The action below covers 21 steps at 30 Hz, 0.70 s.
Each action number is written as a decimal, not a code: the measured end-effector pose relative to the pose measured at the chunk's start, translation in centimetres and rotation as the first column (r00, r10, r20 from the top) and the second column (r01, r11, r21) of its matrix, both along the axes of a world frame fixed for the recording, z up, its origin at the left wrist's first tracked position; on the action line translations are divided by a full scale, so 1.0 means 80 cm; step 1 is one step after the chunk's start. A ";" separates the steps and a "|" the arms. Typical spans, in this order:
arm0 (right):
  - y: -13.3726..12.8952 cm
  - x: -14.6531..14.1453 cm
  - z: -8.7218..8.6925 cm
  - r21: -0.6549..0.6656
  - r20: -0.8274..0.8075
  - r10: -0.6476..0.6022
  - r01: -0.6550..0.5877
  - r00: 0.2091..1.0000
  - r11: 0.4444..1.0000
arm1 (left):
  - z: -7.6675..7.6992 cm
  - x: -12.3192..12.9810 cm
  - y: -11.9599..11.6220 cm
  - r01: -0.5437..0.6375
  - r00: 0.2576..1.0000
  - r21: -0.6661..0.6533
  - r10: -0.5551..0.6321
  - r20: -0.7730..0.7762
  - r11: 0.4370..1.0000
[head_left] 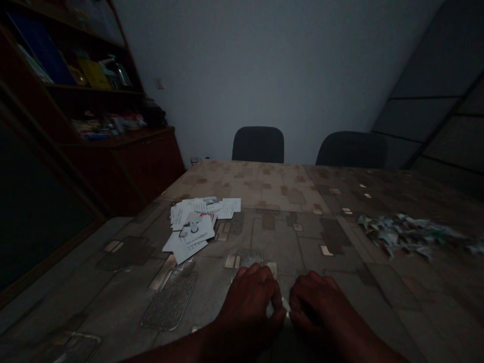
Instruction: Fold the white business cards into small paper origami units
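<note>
Grip: my left hand [251, 297] and right hand [315, 302] pinch together on a small paper piece [285, 306] at the near surface [280, 237] edge. Dim light; I judge it may slip or tear.

small pale piece [286, 305] mostly hidden between hands, shelf items [109, 123] too dim

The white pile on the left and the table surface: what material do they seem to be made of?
The white pile looks like matte paper: thin, flat, printed sheets that overlap. The table covering seems to be a patterned plastic or oilcloth sheet, with a faint sheen; the dim light leaves this uncertain.
</note>
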State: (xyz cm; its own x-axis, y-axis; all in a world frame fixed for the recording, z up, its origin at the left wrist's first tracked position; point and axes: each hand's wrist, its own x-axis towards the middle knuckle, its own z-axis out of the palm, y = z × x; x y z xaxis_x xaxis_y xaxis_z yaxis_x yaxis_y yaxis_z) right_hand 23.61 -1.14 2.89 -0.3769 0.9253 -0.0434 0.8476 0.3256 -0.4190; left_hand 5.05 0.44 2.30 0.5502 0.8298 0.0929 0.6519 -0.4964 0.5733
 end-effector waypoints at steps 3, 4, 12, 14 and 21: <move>0.001 0.000 -0.002 -0.015 -0.019 -0.010 0.010 1.000 1.000 | -0.001 -0.001 0.003 -0.006 1.000 -0.024 0.006 0.019 1.000; 0.001 0.000 -0.002 -0.026 -0.024 -0.010 0.009 1.000 1.000 | 0.000 -0.002 0.004 -0.008 1.000 -0.037 0.009 0.028 0.999; 0.001 0.003 0.007 -0.112 -0.002 -0.007 0.007 1.000 0.994 | -0.008 -0.012 0.005 -0.022 0.996 0.007 0.021 0.084 1.000; 0.001 0.002 0.006 -0.103 0.002 -0.017 0.017 1.000 0.995 | -0.013 -0.020 0.006 0.000 0.995 0.127 -0.012 0.094 0.992; 0.001 0.000 0.001 -0.026 -0.002 -0.009 0.009 1.000 1.000 | -0.011 -0.034 0.008 0.420 0.906 0.505 -0.383 -0.182 0.754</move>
